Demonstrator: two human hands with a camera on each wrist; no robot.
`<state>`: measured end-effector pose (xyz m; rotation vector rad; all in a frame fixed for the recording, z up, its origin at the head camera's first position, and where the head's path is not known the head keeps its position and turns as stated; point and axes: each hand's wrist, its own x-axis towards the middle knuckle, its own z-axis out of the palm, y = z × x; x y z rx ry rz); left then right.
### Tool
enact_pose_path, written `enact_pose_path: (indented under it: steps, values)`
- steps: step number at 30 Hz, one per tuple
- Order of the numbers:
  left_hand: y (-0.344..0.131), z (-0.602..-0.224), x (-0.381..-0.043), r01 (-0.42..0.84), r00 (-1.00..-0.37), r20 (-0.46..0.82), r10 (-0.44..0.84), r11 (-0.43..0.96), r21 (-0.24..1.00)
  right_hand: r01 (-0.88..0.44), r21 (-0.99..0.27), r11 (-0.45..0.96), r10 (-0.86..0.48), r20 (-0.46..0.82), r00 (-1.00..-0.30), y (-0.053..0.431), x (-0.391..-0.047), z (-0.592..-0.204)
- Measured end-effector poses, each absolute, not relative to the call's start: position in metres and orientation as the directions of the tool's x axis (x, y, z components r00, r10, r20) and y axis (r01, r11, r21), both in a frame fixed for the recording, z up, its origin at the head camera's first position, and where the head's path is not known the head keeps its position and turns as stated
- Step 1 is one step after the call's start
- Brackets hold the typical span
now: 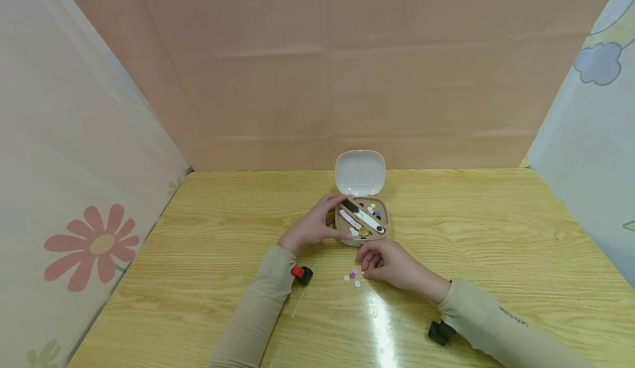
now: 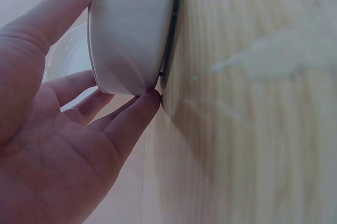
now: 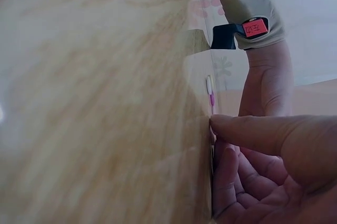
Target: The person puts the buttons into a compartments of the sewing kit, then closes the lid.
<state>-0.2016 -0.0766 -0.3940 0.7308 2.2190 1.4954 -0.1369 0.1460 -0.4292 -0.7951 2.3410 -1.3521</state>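
A small sewing case stands on the table with its white lid raised. My left hand grips the case's left side, thumb at the front and fingers behind; the left wrist view shows this hand around its white wall. Just in front of the case, my right hand is bent low with thumb and curled fingertips at a small white button. Beside it lie several loose buttons, among them a purple one and a white one. The right fingertips partly hide the pinched button.
Inside the case are black-and-white thread snips, a pink-and-white strip, a gold round piece and several coloured buttons. The wooden table meets a peach backdrop behind the case.
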Motion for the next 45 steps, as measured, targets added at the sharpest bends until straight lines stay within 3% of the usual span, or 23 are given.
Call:
enact_pose_path:
  steps: [11,23,37,45]
  values:
    - [-0.076,-0.399,-0.204,0.238,-0.801,-0.004,0.598,0.325,0.915,-0.319,-0.858,0.403,-0.624,-0.002,-0.782,0.146,-0.138,-0.431]
    - [-0.078,-0.425,-0.217,0.261,-0.809,0.002,0.588,0.356,0.897,-0.234,-0.912,0.336,-0.638,-0.038,-0.769,0.150,-0.138,-0.427]
    - [-0.077,-0.425,-0.218,0.263,-0.809,0.007,0.587,0.351,0.899,-0.169,-0.940,0.297,-0.633,-0.061,-0.772,0.157,-0.137,-0.422]
    - [-0.077,-0.426,-0.219,0.254,-0.819,-0.014,0.574,0.383,0.888,-0.221,-0.944,0.246,-0.643,0.012,-0.766,0.160,-0.138,-0.416]
